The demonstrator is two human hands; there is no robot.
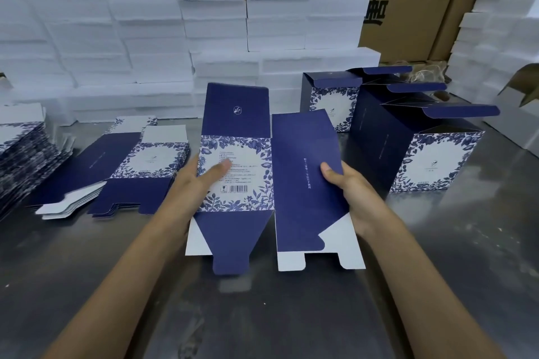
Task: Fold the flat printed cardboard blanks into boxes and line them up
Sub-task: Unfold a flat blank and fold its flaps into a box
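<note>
I hold one flat blue-and-white printed cardboard blank [250, 172] above the metal table [262, 315]. My left hand [198, 183] grips its left edge, thumb lying on the floral panel with the barcode. My right hand [347, 189] grips the right edge, thumb on the plain navy panel. The blank bends slightly along the crease between the two panels. A stack of flat blanks [140, 166] lies to the left. Folded boxes [423, 151] stand in a row at the right, lids open, with another folded box [332, 99] behind.
A second, taller pile of blanks [23, 151] lies at the far left edge. White foam blocks [131, 38] are stacked along the back, and brown cartons [408, 0] stand behind them. More white foam [495, 23] rises at the right.
</note>
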